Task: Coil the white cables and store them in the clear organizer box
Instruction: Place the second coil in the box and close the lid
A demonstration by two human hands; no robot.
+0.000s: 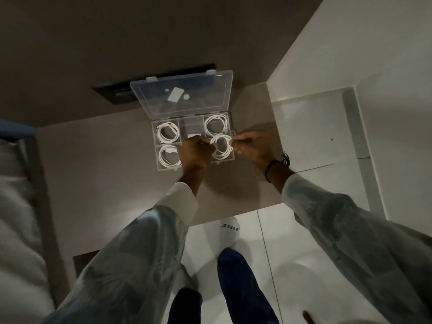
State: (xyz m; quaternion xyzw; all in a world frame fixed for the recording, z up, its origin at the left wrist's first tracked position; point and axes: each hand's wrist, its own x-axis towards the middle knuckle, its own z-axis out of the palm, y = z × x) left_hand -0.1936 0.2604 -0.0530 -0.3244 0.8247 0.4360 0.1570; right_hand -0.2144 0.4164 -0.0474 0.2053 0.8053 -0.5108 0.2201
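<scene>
The clear organizer box (156, 146) lies open on a grey-brown table, its lid (182, 94) tilted back. White coiled cables rest in the far left compartment (167, 132), the near left compartment (168, 156) and the far right compartment (216, 122). Both hands pinch another white coil (221, 148) over the near right compartment: my left hand (195, 152) at its left side, my right hand (251, 146) at its upper right edge. The far middle compartment (191, 127) shows no cable. My left hand hides the near middle compartment.
A dark flat panel (112, 92) sits behind the box against the wall. A white ledge and wall (315, 127) rise to the right of the table (105, 171). Pale bedding (16, 206) lies at the left. White floor tiles, a socked foot and dark trousers show below the table's front edge.
</scene>
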